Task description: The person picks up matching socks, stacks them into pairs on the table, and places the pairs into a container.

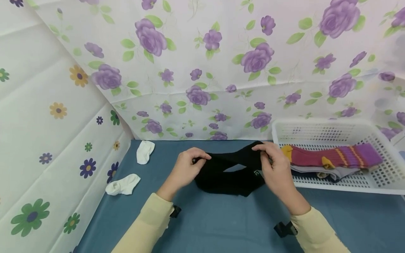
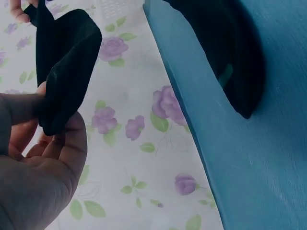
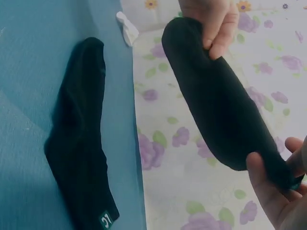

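A black sock point(image 3: 211, 100) is stretched lengthwise between both hands, raised above the table. My left hand point(image 1: 185, 167) pinches one end of it between thumb and fingers. At the other end, the right hand point(image 1: 276, 168) grips it the same way. Below lies a second black sock point(image 1: 227, 183), flat on the blue cloth, with a small pale-green "LC" mark near one end. In the head view the raised sock overlaps part of the lower one. The right wrist view shows the two socks apart.
Two white socks, one further back point(image 1: 145, 151) and one nearer point(image 1: 123, 184), lie at the table's left side. A white plastic basket point(image 1: 348, 189) at the right holds a maroon and purple striped sock point(image 1: 335, 158) over grey and dark ones. Flowered sheets point(image 1: 177, 116) border the back and left.
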A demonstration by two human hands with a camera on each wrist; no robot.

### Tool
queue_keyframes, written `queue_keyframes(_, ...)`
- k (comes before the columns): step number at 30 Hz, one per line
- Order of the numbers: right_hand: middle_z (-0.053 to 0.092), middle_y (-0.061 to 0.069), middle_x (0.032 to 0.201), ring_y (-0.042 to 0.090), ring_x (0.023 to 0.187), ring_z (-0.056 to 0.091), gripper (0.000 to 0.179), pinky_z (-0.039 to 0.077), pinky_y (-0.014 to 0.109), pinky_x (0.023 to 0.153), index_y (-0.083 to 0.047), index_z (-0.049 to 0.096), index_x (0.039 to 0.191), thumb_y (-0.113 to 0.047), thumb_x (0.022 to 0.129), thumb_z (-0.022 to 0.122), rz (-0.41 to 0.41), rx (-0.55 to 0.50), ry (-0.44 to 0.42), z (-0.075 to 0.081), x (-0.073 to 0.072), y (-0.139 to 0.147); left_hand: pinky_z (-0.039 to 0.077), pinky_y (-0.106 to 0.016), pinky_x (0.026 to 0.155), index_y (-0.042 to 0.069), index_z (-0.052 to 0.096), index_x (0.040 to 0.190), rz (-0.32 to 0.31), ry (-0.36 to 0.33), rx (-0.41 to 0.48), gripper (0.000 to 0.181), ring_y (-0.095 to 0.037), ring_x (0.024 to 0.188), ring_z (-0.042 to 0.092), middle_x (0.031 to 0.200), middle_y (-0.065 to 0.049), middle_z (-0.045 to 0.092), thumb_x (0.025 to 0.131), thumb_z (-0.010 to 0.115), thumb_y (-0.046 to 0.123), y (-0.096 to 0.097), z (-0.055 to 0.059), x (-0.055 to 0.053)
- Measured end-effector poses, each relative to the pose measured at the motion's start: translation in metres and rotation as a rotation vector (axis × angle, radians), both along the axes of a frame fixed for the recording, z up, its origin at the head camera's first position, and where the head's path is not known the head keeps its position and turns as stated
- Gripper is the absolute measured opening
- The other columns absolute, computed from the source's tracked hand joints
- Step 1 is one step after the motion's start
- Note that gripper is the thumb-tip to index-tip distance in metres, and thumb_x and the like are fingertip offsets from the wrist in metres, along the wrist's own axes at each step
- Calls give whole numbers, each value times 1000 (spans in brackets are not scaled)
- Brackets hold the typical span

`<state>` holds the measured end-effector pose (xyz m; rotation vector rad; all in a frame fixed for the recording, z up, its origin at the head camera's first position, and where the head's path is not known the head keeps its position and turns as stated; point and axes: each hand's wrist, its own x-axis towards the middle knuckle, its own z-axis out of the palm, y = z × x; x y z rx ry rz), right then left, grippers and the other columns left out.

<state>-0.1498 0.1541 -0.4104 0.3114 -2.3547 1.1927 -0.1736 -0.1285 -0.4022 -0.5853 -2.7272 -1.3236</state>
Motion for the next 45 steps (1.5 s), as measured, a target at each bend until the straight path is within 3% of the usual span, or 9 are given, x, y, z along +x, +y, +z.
queue_keyframes(4,35,-11,145,8,42,27,33,30,22,40,-30,70,102,-15,99,40,21,22,-45,3,-2,2,49,-27,69,27,71,96,20,60,-16,13,-3,91,57,102,15,63,84,70,21,-1,0,-3)
queue_keyframes(9,52,-7,135,12,36,28,29,30,26,36,-22,72,99,-10,94,46,136,18,-254,2,-2,6,49,-26,68,26,71,93,60,92,-12,14,-1,87,57,100,17,62,81,74,20,-1,0,-5)
queue_keyframes(12,57,-4,131,8,40,43,21,40,25,41,-18,71,104,-24,92,56,181,25,-398,0,0,7,47,-26,65,26,71,94,69,88,-16,14,-2,84,56,102,16,62,82,72,20,-1,2,-5)
queue_keyframes(15,54,-4,132,8,56,57,44,49,26,53,-17,68,113,-45,80,70,215,104,-460,-2,2,5,47,-28,62,26,68,99,75,75,-10,17,-6,78,55,105,13,62,84,70,19,-1,3,-4)
queue_keyframes(21,56,1,128,12,87,61,73,53,31,72,-11,66,116,-44,55,88,247,330,-437,-12,5,-5,46,-32,70,28,57,111,143,49,51,32,-9,80,55,100,7,60,85,69,15,-2,4,-5)
queue_keyframes(26,60,3,119,15,90,63,52,54,29,73,-9,69,108,-26,62,87,249,363,-351,-22,11,-16,48,-31,75,32,58,111,128,36,66,31,-6,88,57,102,10,61,85,69,20,-1,7,-4)
queue_keyframes(30,64,0,103,8,79,60,43,51,24,66,-18,66,112,-37,75,77,178,310,-307,-25,14,-27,50,-29,66,33,63,105,60,36,69,23,-5,78,60,97,13,65,86,68,23,6,14,1)
queue_keyframes(40,60,-4,125,14,112,57,57,51,37,87,-24,53,130,-54,82,63,228,285,-262,-14,14,-51,47,-26,56,19,68,108,-130,-6,143,22,-9,67,60,106,-2,68,88,65,11,31,76,37)
queue_keyframes(45,66,-5,109,2,78,61,28,51,25,66,-22,62,119,-26,91,58,219,246,-301,-14,13,-43,46,-25,61,17,69,105,-119,54,115,20,-10,74,61,108,0,68,87,66,9,29,87,38)
